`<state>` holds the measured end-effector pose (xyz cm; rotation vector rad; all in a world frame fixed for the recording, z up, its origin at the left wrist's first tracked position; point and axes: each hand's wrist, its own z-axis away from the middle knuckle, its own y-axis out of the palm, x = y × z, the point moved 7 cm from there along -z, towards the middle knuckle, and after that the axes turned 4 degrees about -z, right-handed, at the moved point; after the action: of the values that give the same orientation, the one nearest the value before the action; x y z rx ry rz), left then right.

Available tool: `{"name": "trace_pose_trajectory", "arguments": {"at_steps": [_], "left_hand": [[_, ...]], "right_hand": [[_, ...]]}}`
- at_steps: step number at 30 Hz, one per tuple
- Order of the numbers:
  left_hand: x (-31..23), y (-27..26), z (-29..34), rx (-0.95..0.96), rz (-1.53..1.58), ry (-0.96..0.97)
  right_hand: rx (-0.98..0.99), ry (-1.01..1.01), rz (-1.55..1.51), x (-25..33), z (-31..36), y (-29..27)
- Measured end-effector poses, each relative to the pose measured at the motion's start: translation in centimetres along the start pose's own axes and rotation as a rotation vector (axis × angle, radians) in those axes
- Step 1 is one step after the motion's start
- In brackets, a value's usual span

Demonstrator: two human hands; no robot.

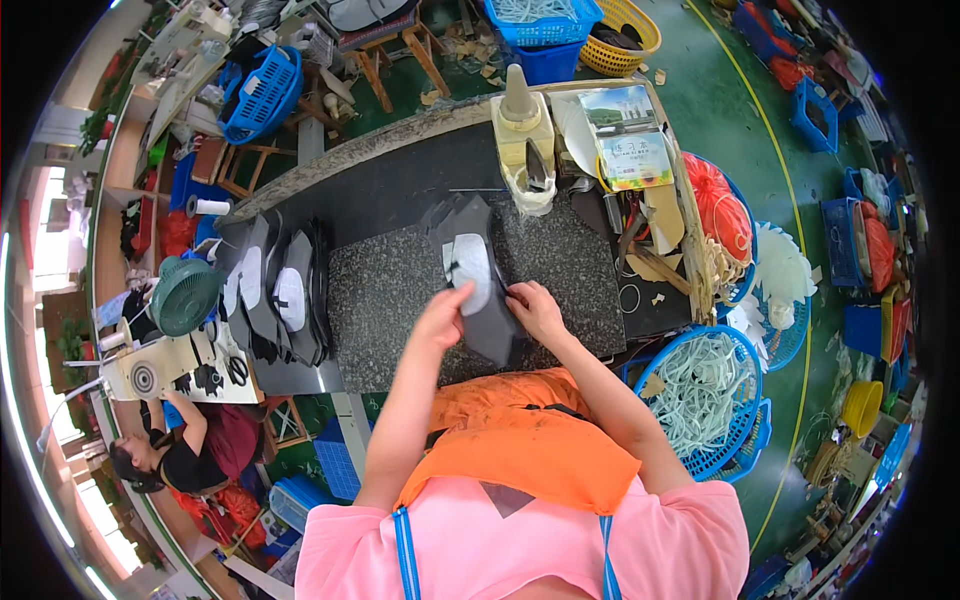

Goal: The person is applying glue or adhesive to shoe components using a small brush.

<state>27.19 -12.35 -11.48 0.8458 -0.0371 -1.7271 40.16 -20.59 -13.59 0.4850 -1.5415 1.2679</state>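
Observation:
A dark grey cut piece (490, 335) with a pale grey patch lies before me on a speckled stone slab (385, 300), apparently on top of similar dark pieces. My left hand (442, 317) is closed at its left side, thumb near the pale patch; its other fingers are partly hidden. On the opposite edge my right hand (538, 310) pinches the dark material between thumb and fingers. Left of the slab stand piles of like dark pieces (300, 290) with pale patches. Beyond the slab's far edge is a cream container (523, 140) topped by a cone.
At the bench's right lie a booklet (637, 160), tools and scraps. Blue baskets, one holding pale strips (700, 385), stand against the right side. Leftward are a green fan (187, 296), scissors (237, 370) and a co-worker (190, 440) at a machine.

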Motion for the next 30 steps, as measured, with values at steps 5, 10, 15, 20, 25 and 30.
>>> {"name": "trace_pose_trajectory", "arguments": {"at_steps": [5, 10, 15, 20, 25, 30], "left_hand": [[-13.4, 0.6, 2.7, -0.016, -0.239, 0.621], [-15.2, 4.2, 8.0, 0.049, 0.047, 0.862], [-0.9, -0.1, 3.6, -0.093, 0.316, 0.411], [2.3, -0.2, 2.2, 0.133, 0.367, -0.013], [-5.8, 0.5, 5.1, 0.075, 0.256, 0.364], [3.6, -1.3, 0.7, 0.071, 0.302, -0.103]], "right_hand": [[0.279, 0.066, 0.162, 3.1, -0.9, -0.9], [-0.578, -0.071, 0.045, 2.7, -13.4, -11.5], [-0.194, -0.093, 0.495, 4.2, -18.6, -11.4], [-0.25, -0.152, 0.117, 6.9, -13.4, -12.3], [-0.199, -0.208, 0.714, 6.7, -11.2, -10.2], [-0.129, 0.211, 0.067, 6.5, -9.8, -9.9]]}}
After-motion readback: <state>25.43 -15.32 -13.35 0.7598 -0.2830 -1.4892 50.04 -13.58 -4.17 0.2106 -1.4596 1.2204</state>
